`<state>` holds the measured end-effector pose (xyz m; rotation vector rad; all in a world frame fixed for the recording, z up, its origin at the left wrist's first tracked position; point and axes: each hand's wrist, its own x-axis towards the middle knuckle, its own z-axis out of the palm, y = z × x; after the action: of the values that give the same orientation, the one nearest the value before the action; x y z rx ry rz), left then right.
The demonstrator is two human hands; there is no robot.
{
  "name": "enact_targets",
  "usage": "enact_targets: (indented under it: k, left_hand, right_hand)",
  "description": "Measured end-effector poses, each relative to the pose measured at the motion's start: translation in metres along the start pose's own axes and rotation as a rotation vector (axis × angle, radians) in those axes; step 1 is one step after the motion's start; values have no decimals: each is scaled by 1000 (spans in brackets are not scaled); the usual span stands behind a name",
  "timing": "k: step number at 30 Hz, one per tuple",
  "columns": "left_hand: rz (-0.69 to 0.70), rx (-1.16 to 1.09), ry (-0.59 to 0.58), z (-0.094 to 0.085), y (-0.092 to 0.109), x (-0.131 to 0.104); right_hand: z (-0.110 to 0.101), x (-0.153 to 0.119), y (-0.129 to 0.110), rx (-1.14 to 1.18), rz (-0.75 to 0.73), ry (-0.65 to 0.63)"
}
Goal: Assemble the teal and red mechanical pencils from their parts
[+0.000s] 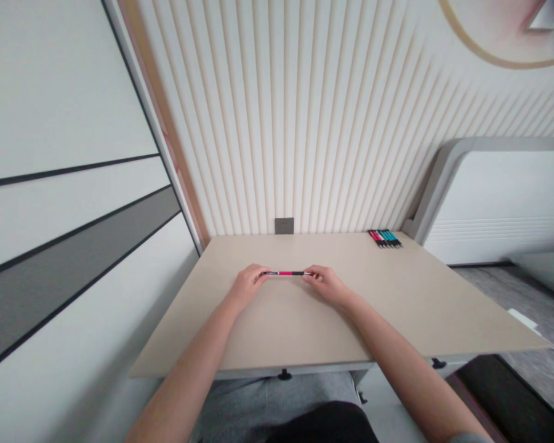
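One pink-and-black pen (286,273) lies level on the near side of the single wall socket (284,226), at the tabletop (295,332). The left hand (248,280) and right hand (329,284) each have fingers pinched on one end. Right of the socket lies one row of pink and teal pens (386,239), too small to count surely.

I'm getting a pretty bright, soft feed, just a faint shadow low on the wardrobe (69,258), but the wide lens stretches stuff near the edges, the round wall decor (503,27) looks smeary, and lettering on the pen (286,273) is mush.
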<state>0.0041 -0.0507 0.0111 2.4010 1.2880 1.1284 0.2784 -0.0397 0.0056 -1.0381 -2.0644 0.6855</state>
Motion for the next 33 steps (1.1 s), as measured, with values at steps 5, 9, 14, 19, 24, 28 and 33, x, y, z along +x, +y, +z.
enact_targets:
  k: [5,9,14,19,24,28,33]
  left_hand:
    - [-95,66,-14,4,-4,0]
    - [-191,142,17,7,-10,0]
    - [-209,215,4,6,-10,-1]
    - [-155,225,26,10,-5,-1]
    - [-144,246,61,15,0,-1]
    - [-141,306,54,13,2,-1]
    - [-145,335,66,13,4,-2]
  right_hand:
    - [0,2,4,-56,-52,40]
    - [0,2,6,-93,-76,44]
    - [3,3,6,-115,-90,32]
    - [6,3,4,-127,-93,66]
    - [7,5,3,-146,-96,105]
    - [6,8,5,-166,-80,166]
    - [7,8,6,-179,-86,180]
